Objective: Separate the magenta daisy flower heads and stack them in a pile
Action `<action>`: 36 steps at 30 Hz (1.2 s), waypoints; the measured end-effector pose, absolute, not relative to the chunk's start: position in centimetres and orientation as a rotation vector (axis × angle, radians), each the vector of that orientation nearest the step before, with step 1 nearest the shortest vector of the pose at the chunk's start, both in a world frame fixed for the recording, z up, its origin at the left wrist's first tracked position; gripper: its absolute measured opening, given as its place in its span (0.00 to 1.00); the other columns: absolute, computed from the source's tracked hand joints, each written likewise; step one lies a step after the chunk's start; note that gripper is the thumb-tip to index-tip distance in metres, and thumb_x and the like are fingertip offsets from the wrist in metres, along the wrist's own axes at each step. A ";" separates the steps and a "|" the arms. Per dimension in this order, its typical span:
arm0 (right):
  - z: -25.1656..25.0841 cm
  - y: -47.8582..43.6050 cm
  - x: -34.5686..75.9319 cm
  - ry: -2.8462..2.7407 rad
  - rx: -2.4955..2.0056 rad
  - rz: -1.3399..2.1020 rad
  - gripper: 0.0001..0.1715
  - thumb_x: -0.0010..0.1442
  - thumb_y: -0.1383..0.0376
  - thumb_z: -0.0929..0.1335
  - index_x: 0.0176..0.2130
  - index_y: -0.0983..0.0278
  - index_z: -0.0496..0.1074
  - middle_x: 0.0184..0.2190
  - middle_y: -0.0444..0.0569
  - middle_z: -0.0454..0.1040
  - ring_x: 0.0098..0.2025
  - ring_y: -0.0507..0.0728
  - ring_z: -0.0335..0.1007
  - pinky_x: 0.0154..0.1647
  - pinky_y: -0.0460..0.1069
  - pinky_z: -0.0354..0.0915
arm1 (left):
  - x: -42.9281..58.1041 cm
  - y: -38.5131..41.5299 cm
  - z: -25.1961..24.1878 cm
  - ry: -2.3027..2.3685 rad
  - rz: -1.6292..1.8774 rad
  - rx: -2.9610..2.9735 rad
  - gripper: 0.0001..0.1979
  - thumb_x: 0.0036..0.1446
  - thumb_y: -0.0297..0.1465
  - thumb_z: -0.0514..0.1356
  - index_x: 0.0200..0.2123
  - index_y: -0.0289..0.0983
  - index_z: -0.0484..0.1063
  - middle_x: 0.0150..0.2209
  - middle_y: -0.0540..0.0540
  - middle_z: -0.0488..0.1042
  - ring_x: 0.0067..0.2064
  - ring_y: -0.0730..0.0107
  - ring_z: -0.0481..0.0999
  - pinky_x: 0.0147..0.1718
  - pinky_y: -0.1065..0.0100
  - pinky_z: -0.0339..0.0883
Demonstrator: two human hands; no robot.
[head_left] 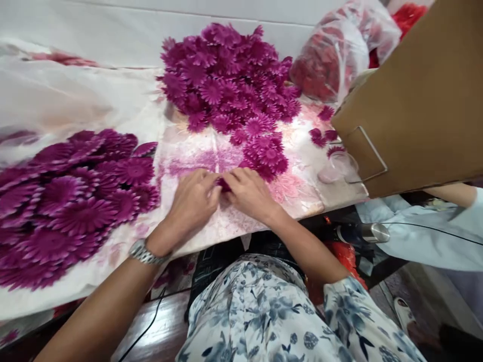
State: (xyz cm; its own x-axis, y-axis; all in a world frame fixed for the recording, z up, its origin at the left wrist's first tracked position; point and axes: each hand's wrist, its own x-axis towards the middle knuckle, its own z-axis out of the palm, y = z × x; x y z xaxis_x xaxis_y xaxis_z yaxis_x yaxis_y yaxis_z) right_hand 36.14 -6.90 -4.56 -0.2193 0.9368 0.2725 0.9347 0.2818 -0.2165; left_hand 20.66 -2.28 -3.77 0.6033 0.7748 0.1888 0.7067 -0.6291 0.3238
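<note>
Near the table's front edge, my left hand (196, 195) and my right hand (247, 193) come together with fingers pinched. Between their fingertips a small purple artificial flower (224, 185) shows, mostly covered by the fingers. Just beyond my right hand lies a small cluster of purple flowers (266, 148), joined to a tall heap of purple flowers (226, 75) at the back. To the left of my left hand spreads a pile of larger, flatter purple flower heads (83, 201).
A stained white cloth (188, 146) covers the table. On the right stands a brown cardboard sheet (415, 110) with a wire loop on it. Behind it sits a clear plastic bag of red petals (324, 65). A metal-capped bottle (375, 233) and another person's arm (453, 193) appear lower right.
</note>
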 end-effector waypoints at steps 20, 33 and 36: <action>-1.5 -16.4 53.1 -1.602 -2.264 -0.629 0.19 0.57 0.52 0.66 0.41 0.61 0.75 0.59 0.54 0.62 0.64 0.68 0.48 0.59 0.64 0.52 | 24.8 -6.2 -2.2 0.990 0.958 0.560 0.09 0.49 0.24 0.60 0.33 0.38 0.77 0.30 0.49 0.76 0.31 0.75 0.74 0.29 0.76 0.73; 0.7 -16.5 51.0 -1.577 -1.782 -0.590 0.07 0.56 0.61 0.68 0.35 0.62 0.70 0.38 0.51 0.74 0.45 0.60 0.69 0.49 0.57 0.63 | 25.1 -7.4 -1.8 0.915 0.973 0.435 0.05 0.54 0.29 0.58 0.31 0.38 0.74 0.27 0.50 0.75 0.31 0.70 0.76 0.32 0.64 0.74; -0.5 -15.2 48.4 -1.756 -1.643 -0.528 0.03 0.57 0.67 0.67 0.30 0.61 0.68 0.25 0.46 0.71 0.30 0.55 0.68 0.35 0.51 0.64 | 25.1 -7.7 -2.3 0.811 0.957 0.419 0.08 0.54 0.31 0.57 0.36 0.36 0.74 0.31 0.47 0.77 0.35 0.67 0.77 0.39 0.60 0.73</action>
State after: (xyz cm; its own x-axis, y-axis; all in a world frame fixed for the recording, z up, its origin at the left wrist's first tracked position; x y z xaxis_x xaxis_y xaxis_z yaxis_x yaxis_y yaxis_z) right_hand 48.38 -15.19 -0.52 0.0140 0.7111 0.7029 0.9809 0.1265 -0.1476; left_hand 25.11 -7.73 -2.30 0.3214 0.8478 -0.4219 -0.5547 0.5297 0.6417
